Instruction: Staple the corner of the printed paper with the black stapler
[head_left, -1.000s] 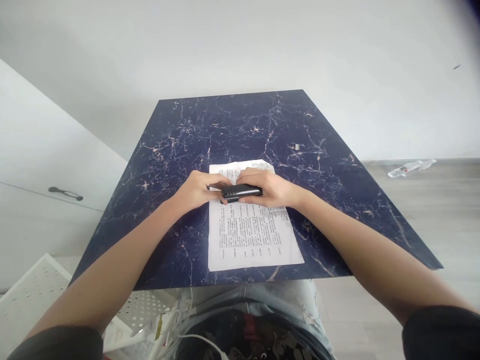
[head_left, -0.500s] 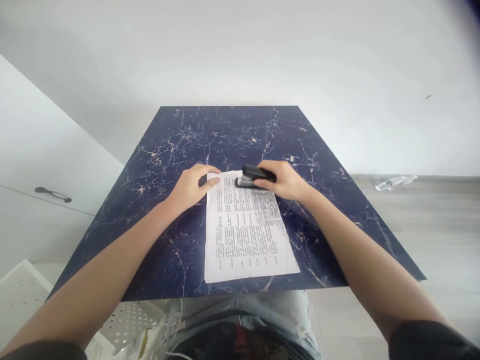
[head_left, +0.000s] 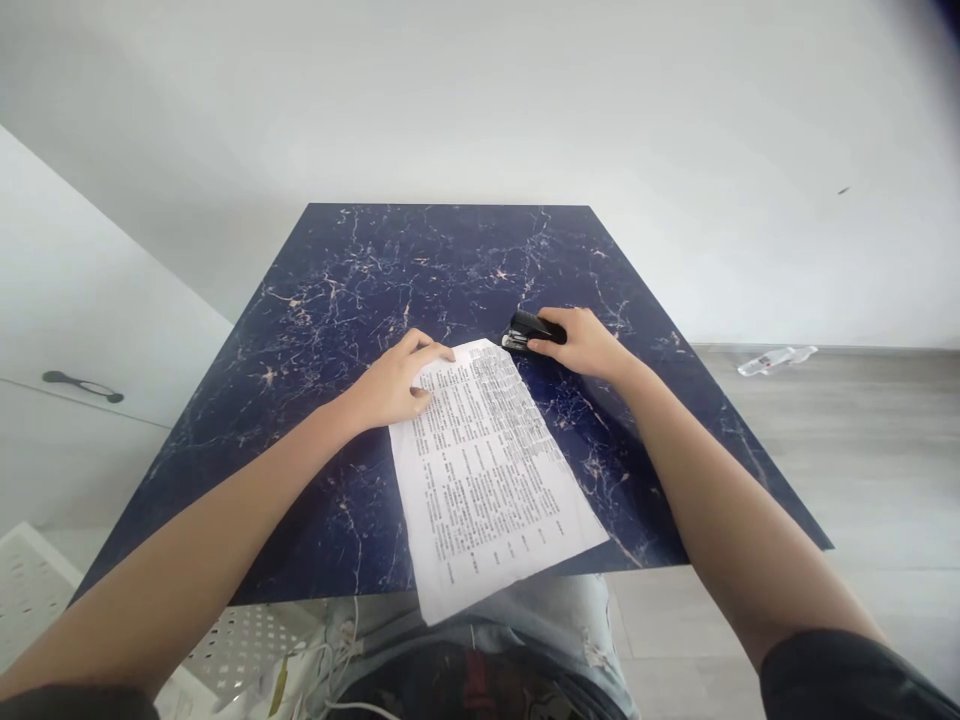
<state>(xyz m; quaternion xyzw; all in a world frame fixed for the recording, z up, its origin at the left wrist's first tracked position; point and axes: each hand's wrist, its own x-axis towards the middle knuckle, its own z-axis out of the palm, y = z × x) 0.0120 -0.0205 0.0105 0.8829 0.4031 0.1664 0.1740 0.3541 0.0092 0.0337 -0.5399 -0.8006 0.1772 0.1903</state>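
A black stapler [head_left: 523, 332] is in my right hand [head_left: 577, 340], its fingers closed round the rear part. The stapler's nose points left and lies close to the top right corner of a printed paper [head_left: 491, 480]; whether the two touch I cannot tell. At the paper's upper left, my left hand [head_left: 397, 385] holds the edge, with the fingertips on top near the corner and the thumb lower down. The paper lies tilted on the table, and its bottom left corner sticks out past the front edge. Whether it is one sheet or several I cannot tell.
The dark blue marbled table [head_left: 420, 270] has its far edge near a white wall. On the floor at the right lies a clear plastic item [head_left: 776, 360]. White perforated baskets [head_left: 247, 640] and a cable [head_left: 356, 630] are below at the left, near a cabinet handle [head_left: 82, 385].
The paper has turned counterclockwise, and its lower left corner has come over the table's front edge. My right hand has carried the stapler right and slightly away, off the paper's top.
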